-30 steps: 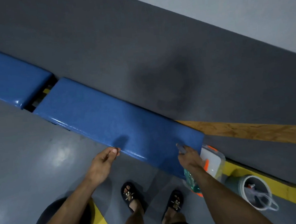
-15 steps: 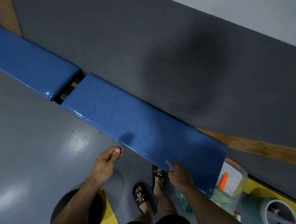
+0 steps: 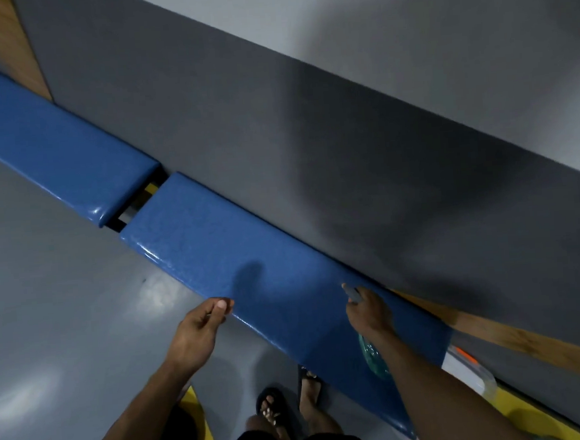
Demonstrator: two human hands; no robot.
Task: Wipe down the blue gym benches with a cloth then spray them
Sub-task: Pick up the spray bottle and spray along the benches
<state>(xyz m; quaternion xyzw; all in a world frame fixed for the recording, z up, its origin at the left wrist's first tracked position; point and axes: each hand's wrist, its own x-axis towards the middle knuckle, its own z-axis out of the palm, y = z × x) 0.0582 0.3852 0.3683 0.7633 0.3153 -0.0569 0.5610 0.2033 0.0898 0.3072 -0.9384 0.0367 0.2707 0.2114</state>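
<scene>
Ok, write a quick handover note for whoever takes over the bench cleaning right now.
Left hand: holds nothing, fingers loosely curled at the near bench's front edge.
Right hand: grips the spray bottle over the near bench, nozzle pointing along it.
Far bench lies end to end with it, across a small gap.
No cloth in view. Whether wiping is done cannot be told; no spray mist or wet patch shows clearly.
Left: spray the near bench, then the far one.

Near bench (image 3: pixel 268 269) end-to-end w/ far bench (image 3: pixel 53 150) on its left, both against wall (image 3: pixel 345 147).
</scene>
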